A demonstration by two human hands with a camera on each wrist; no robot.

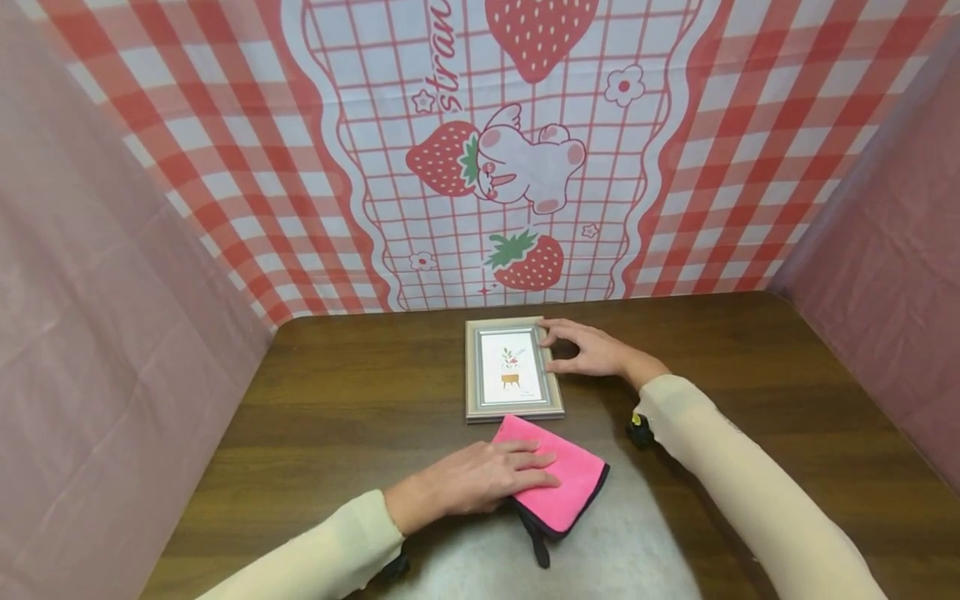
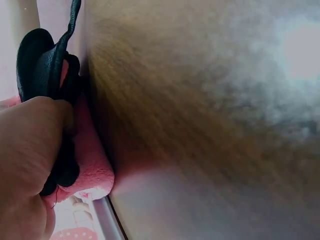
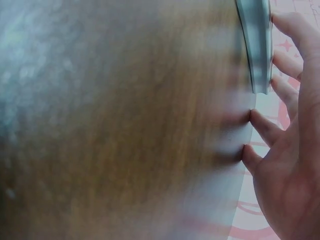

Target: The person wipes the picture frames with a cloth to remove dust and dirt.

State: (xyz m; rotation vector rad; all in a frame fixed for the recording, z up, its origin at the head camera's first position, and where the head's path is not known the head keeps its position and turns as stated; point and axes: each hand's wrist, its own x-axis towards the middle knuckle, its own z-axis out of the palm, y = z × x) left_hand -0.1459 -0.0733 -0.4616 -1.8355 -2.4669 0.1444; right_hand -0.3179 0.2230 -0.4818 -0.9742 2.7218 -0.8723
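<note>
Holds a pink cloth (image 1: 572, 481) in the left hand (image 1: 483, 475) just beside a picture frame (image 1: 512, 368) lying near the desk's (image 1: 360, 383) far edge. Touches the frame's right side with the right hand (image 1: 594, 350) spread wide.

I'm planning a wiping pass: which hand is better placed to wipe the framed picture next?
Probably the left hand: it holds the pink cloth near the framed picture, while the right hand touches its right edge.

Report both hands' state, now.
Left hand: closed, holding the pink rectangular cloth with black edging.
Right hand: open, touching the rectangular beige-and-silver picture frame.
</note>
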